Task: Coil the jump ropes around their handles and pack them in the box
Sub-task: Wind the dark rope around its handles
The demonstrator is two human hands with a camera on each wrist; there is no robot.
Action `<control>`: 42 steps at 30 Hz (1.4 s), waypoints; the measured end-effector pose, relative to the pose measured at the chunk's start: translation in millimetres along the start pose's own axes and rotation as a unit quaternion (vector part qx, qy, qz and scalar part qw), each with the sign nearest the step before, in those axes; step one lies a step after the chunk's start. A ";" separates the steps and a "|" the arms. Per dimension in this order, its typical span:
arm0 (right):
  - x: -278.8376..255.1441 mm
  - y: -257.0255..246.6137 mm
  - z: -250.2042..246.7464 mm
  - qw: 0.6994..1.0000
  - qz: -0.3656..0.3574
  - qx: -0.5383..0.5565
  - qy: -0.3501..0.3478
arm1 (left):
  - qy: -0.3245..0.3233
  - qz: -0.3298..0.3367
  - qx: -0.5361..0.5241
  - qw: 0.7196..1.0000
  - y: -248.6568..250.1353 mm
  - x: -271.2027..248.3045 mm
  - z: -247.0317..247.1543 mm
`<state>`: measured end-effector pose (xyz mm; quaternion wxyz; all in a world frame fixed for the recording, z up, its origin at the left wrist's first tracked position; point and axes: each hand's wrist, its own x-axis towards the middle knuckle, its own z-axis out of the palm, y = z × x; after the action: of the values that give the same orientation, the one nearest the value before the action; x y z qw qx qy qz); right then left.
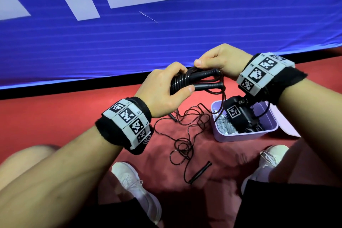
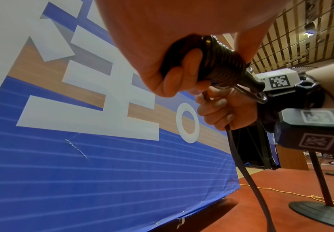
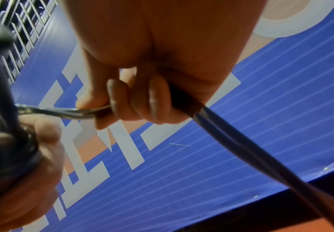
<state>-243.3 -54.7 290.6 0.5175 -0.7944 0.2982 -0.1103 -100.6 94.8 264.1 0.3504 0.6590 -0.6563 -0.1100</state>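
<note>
Clamping the paired handles (image 1: 199,79) and their finished coils so nothing unwinds, the left hand (image 1: 164,90) steadies the bundle above the floor while the right hand (image 1: 222,59) pinches the rope (image 1: 223,96) taut for another turn, near the box (image 1: 242,135).

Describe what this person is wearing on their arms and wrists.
Both forearms are bare, with no sleeves. The left wrist band and right wrist band are black fabric cuffs, each ringed with white blocks printed with black square-pattern markers. A black camera unit carrying a similar marker hangs under the right wrist, with thin black cables beside it. The left hand and right hand are bare.
</note>
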 end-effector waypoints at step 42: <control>11.4 14.2 72.8 0.992 -0.018 -0.006 0.127 | 0.144 -0.130 -0.096 0.976 -18.9 21.2 -6.3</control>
<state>-204.1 -10.4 244.4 0.4684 -0.7825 0.3476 -0.2181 -79.5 74.8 263.9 0.4855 0.7108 -0.4943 -0.1215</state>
